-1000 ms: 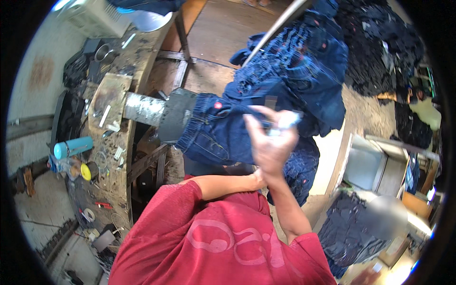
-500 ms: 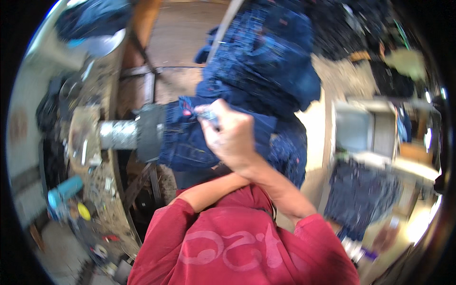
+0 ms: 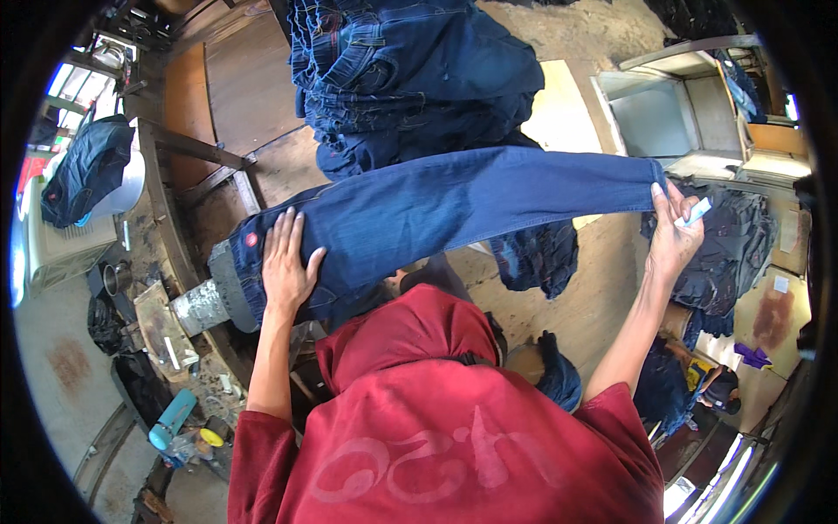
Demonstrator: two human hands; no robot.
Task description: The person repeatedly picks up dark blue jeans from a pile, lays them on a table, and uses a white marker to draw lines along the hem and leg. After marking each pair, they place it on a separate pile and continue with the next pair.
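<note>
A pair of dark blue jeans [image 3: 419,203] stretches sideways in front of me, its waist end pulled over a grey padded end [image 3: 229,284] of a metal cylinder [image 3: 199,307]. My left hand [image 3: 286,260] lies flat on the waist end with the fingers spread, beside a small round red tag [image 3: 251,239]. At the far right, my right hand [image 3: 674,229] pinches the leg's hem and pulls the leg nearly straight. A small white-and-blue piece [image 3: 697,212] sticks out between its fingers; its kind is unclear.
A tall pile of jeans [image 3: 419,70] stands just beyond. The worn workbench [image 3: 161,249] at left carries a turquoise bottle [image 3: 172,419] and loose bits. Dark garments [image 3: 720,249] are heaped at right, near an open cabinet [image 3: 650,113]. Another person [image 3: 723,390] is at the lower right.
My arms have uncrossed. The right hand has moved from the waist end out to the hem, and the leg is now stretched out. My left hand has come into sight on the jeans.
</note>
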